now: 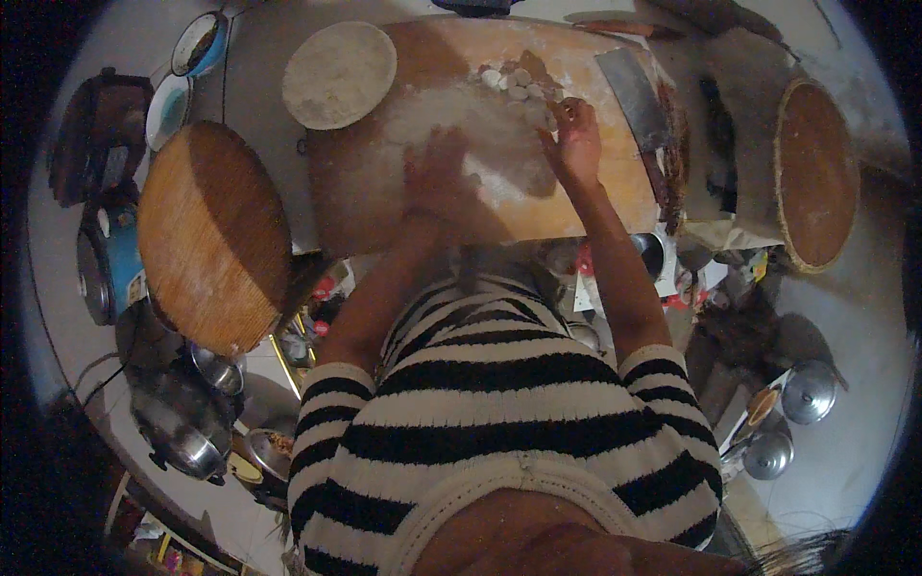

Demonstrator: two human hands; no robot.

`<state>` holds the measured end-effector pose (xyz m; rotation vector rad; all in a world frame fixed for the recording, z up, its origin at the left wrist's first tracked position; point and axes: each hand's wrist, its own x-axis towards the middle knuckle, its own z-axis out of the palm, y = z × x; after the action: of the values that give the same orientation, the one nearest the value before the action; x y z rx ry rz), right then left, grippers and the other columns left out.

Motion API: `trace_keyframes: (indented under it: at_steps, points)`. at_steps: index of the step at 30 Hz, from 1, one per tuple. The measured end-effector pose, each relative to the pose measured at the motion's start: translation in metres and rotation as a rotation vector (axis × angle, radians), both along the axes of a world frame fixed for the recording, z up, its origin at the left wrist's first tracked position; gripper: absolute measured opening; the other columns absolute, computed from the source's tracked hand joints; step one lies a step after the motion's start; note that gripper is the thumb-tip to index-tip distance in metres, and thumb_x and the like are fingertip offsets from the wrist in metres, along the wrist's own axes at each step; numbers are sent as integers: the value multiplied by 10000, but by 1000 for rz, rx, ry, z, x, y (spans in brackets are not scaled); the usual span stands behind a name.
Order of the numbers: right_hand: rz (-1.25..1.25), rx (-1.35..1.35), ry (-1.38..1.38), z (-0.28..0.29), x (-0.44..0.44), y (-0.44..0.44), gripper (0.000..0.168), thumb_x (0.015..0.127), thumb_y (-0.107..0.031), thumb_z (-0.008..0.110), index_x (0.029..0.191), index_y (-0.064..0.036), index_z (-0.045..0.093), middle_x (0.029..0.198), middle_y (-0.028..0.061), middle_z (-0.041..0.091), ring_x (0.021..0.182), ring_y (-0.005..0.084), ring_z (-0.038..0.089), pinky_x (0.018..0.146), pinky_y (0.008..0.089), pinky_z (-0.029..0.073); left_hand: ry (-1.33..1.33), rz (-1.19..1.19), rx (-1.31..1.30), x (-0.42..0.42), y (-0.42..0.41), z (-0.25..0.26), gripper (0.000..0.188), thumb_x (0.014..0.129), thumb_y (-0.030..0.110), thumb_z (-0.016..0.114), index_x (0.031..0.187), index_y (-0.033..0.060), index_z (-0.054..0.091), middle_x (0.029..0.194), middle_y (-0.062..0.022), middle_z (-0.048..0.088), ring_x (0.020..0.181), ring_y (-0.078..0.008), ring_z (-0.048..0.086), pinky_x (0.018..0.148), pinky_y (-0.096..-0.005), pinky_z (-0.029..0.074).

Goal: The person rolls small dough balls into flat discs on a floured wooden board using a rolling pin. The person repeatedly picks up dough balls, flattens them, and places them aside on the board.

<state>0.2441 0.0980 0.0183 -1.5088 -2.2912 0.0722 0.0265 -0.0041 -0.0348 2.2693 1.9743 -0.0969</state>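
Observation:
Before me is a wooden pastry board (612, 209) dusted with flour (432, 108). My left hand (439, 173) is over the floured middle of the board, blurred and in shadow; its fingers are not clear. Farther right, my right hand (580, 137) has bent fingers beside a cluster of small round dough pieces (517, 83). Whether it grips a piece is hidden. To its right lies a cleaver (630, 93), blade away from me, handle towards me. A round floured tray (340, 75) overlaps the board's far left corner.
A large round ribbed board (216, 237) stands at left, near enamel basins (198, 45) and a steel pot (184, 417). Right of the cleaver lies a straw brush (676, 158). A round rimmed tray (817, 176) is at far right, with metal lids (809, 392) below it.

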Motion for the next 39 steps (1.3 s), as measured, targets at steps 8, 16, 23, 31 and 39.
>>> trace_keyframes:
  at_steps: [8, 16, 23, 31, 39]
  points:
    - [49, -263, 38, -8, -23, -23, 367, 713, -88, 684, 1076, -93, 630, 1081, 157, 579, 1041, 350, 557, 879, 467, 480, -420, 4, 201, -31, -28, 4, 637, 892, 487, 556, 1401, 111, 481, 1485, -138, 397, 1397, -380, 311, 1137, -539, 242]
    - [61, -312, 64, -22, -31, -52, 383, 748, -69, 654, 1124, -64, 582, 1100, 154, 555, 1073, 362, 531, 922, 452, 475, -459, 81, 392, -47, -75, -24, 529, 898, 378, 564, 1264, -4, 553, 1357, -191, 512, 1296, -412, 435, 1095, -537, 319]
    - [162, -295, 86, -25, -26, -58, 418, 743, -126, 703, 1126, -42, 557, 1112, 185, 525, 1058, 374, 530, 908, 443, 477, -567, 122, 378, -46, -74, -19, 474, 889, 347, 581, 1245, 33, 576, 1334, -182, 534, 1284, -394, 457, 1084, -531, 336]
    - [159, -394, -33, -26, -32, -45, 474, 757, -247, 752, 1164, -85, 570, 1163, 180, 545, 1094, 379, 528, 914, 455, 471, -749, 252, 265, -44, -80, -49, 437, 872, 313, 610, 1204, 30, 615, 1300, -205, 560, 1222, -409, 512, 1072, -532, 355]
    - [355, -252, -113, -31, -84, -16, 932, 724, -555, 724, 1475, -127, 376, 1554, 212, 265, 1442, 397, 225, 1158, 522, 223, -508, 122, 306, -44, -81, -29, 480, 856, 313, 605, 1245, 31, 598, 1312, -212, 552, 1202, -423, 514, 1066, -538, 358]
